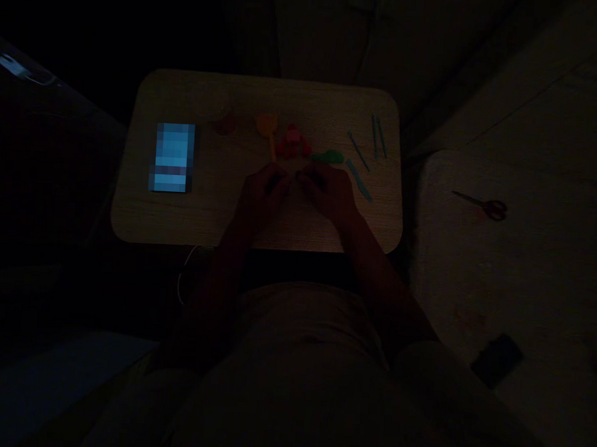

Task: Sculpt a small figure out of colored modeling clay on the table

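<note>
In dim light, both hands are over the wooden table, fingertips close together. My left hand [264,192] is closed, thumb and fingers pinched; whatever it holds is hidden. My right hand [329,193] is closed too, with a tiny dark piece at its fingertips, too dim to name. Just beyond them sits a red and pink lumpy figure [293,139], which looks like modelling clay. To its left lies an orange piece [266,124] with a thin handle, pointing toward my left hand. A green tool with a rounded end [333,156] lies beyond my right hand.
On the tabletop [178,224] are a lit, blurred screen [173,157], a faint reddish round thing [226,124], a flat teal tool [359,180] and several thin teal sticks [358,151]. Scissors [492,208] and a dark flat object [497,360] lie on the pale surface at right.
</note>
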### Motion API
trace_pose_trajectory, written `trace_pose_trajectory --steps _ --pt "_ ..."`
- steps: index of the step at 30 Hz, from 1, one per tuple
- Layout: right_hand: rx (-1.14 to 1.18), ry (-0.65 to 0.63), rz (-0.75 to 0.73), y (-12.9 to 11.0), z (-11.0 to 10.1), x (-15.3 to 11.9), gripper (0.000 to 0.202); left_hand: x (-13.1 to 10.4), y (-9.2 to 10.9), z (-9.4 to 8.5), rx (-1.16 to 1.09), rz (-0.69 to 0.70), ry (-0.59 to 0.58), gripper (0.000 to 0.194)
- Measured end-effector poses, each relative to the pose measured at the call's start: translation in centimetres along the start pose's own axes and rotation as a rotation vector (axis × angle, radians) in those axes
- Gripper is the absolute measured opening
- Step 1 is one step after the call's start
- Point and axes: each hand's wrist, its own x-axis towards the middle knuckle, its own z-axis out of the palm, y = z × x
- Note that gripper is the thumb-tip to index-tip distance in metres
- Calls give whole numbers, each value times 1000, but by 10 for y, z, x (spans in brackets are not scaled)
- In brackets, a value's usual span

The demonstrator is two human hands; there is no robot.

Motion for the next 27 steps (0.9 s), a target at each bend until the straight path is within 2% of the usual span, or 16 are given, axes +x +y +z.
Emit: trace_pose_trajectory --steps 7,18,27 --pt "4 4 -1 1 1 0 32 1 -1 0 3 -6 -2 23" --pt "0 -14 4 2 0 1 25 0 1 0 7 -1 -6 27" --pt "-3 -6 6 0 0 1 28 -1 3 -1 -14 -17 -9 20"
